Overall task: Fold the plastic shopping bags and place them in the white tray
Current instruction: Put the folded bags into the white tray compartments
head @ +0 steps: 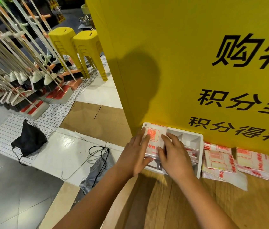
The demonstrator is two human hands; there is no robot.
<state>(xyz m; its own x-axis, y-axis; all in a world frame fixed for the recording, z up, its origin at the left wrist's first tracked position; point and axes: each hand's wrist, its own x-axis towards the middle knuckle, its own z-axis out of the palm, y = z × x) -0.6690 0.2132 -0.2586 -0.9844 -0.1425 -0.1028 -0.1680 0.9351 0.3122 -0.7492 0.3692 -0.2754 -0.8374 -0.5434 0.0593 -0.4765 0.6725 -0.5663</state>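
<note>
Pressing folded bag (154,138) flat-fingered with left hand (134,154) and right hand (174,157) into white tray (200,156), far-left corner of surface (163,205). Probably midway: yet to tray loose bags (219,161) alongside.

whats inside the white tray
A folded bag lies in the left compartment of the white tray, under the left hand and right hand. More folded bags sit at its right front. Anything beneath that bag is covered.
</note>
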